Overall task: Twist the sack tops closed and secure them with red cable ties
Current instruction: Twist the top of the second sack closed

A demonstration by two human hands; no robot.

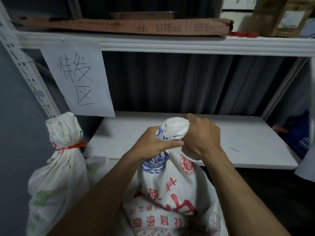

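Left grip (158,143) and right grip (202,137) clench the bunched neck of the printed sack (170,198), which stands before the lower shelf (204,142); the woven cloth looks soft and slippery, the fill probably heavy; best held just under the twist; leftward, a tied sack (59,167) wears its red cable tie (73,147).

Behind the printed sack (170,184), the lower shelf board (221,142) offers a bare white stretch, with tall room up to the upper shelf (187,45). Left of the sack a tied sack (58,167) stands close, with a hanging paper sign (76,74) and the perforated shelf post (30,74) above it blocking that side. Right of the sack the dark floor (264,193) lies open as far as a blue crate (298,138).
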